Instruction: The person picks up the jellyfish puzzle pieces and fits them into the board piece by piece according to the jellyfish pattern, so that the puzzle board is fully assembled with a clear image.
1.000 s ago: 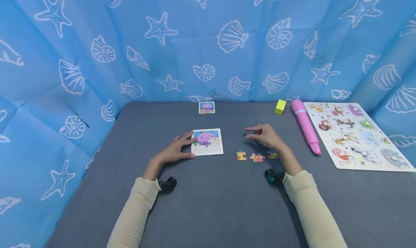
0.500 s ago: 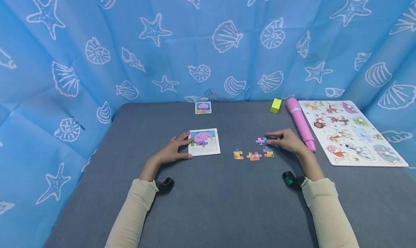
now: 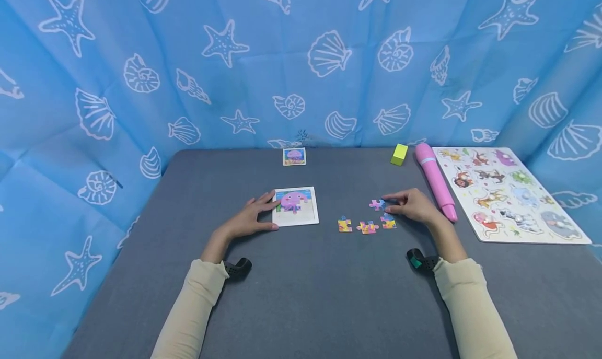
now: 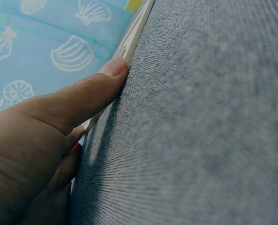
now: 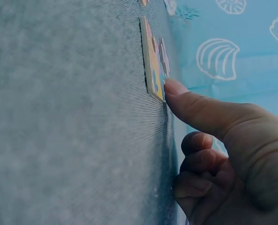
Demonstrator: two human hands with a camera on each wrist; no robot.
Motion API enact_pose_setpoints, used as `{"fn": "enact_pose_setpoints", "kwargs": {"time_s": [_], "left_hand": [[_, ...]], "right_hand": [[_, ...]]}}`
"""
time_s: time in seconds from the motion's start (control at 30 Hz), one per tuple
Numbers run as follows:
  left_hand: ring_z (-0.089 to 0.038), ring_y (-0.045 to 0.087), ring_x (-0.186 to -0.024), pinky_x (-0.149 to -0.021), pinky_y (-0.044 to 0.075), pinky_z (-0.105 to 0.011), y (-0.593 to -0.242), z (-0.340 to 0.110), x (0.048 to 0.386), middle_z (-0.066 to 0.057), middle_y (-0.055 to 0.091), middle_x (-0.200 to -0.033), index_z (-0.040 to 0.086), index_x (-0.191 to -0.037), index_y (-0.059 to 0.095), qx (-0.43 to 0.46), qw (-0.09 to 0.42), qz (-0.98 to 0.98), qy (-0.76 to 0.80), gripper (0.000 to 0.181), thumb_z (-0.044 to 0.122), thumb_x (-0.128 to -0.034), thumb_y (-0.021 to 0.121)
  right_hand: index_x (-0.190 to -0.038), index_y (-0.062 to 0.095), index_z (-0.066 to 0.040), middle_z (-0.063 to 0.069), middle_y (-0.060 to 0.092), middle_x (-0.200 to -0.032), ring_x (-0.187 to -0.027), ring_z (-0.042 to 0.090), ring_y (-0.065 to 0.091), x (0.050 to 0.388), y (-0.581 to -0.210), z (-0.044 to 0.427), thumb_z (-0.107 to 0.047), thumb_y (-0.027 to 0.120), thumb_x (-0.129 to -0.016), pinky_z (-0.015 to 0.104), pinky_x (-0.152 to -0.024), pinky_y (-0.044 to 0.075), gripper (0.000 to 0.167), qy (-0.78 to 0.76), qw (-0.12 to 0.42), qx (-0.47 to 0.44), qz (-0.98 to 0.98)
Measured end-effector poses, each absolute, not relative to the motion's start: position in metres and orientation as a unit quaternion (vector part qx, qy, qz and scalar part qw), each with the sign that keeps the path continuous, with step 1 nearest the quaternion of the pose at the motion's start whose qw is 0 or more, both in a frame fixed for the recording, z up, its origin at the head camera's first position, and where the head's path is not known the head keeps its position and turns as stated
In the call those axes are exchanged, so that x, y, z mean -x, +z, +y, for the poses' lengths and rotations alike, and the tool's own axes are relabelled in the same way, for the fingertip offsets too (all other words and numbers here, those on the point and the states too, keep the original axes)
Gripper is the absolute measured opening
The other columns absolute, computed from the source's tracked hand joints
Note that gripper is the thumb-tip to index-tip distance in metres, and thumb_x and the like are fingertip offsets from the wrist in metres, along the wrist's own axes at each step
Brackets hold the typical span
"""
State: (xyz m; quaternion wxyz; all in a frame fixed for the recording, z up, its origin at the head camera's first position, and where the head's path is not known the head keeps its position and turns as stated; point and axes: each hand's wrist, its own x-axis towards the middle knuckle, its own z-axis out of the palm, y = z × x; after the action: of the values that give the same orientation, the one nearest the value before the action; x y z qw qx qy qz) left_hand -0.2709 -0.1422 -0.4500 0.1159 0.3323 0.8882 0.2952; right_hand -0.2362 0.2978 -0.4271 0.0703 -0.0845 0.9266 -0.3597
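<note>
Left hand (image 3: 251,218): spread, with thumb and fingers set apart along the left side of the white tray (image 3: 307,215). The tray lies flat on the desk (image 3: 301,291), left of the loose pieces. The left-wrist view shows the thumb at the tray's edge. Use this hand as a brace only; press lightly and leave the bare recess uncovered.

Right hand (image 3: 416,206): narrow, with thumb and index finger pinching the right end of the pink-and-blue piece (image 3: 376,205). The right-wrist view hides the index fingertip, so you cannot tell there how firm the pinch is.

Handling notes:
1. Grip the piece by opposite edges, and avoid bending its knobs; it appears thin.
2. Allow clearance from the right-hand yellow piece (image 3: 388,223), which lies just on the near side of your thumb. A low sideways sweep could drag it.
3. Lift before you shift sideways. The middle piece (image 3: 368,228) and the left-hand piece (image 3: 345,225) lie in a row between you and the pinched piece.
4. Check the printed side and turn against the small jellyfish card (image 3: 294,157), behind the tray, before you press anything down.
</note>
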Motion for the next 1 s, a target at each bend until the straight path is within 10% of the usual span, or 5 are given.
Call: {"fn": "enact_pose_setpoints", "kwargs": {"time_s": [0.6, 1.0], "left_hand": [[-0.030, 0.009, -0.143, -0.113, 0.002, -0.055, -0.448, -0.141, 0.270, -0.011, 0.012, -0.155, 0.014, -0.143, 0.033, -0.328, 0.119, 0.890, 0.293, 0.073, 0.034, -0.0820, 0.068], [-0.029, 0.007, -0.143, -0.113, 0.002, -0.054, -0.447, -0.142, 0.269, -0.010, 0.011, -0.155, 0.014, -0.144, 0.032, -0.330, 0.122, 0.890, 0.291, 0.074, 0.036, -0.0824, 0.067]], "right_hand": [[-0.108, 0.064, 0.000, -0.002, 0.037, -0.063, -0.058, 0.006, 0.036, 0.244, -0.428, 0.285, -0.023, 0.066, -0.085, 0.023, -0.059, 0.030, 0.033, -0.331, 0.051, 0.116, 0.935], [-0.104, 0.066, -0.004, -0.006, 0.032, -0.054, -0.048, 0.007, 0.025, 0.268, -0.417, 0.195, -0.020, 0.068, -0.082, 0.024, -0.049, 0.026, 0.027, -0.338, 0.045, 0.174, 0.924]]}}
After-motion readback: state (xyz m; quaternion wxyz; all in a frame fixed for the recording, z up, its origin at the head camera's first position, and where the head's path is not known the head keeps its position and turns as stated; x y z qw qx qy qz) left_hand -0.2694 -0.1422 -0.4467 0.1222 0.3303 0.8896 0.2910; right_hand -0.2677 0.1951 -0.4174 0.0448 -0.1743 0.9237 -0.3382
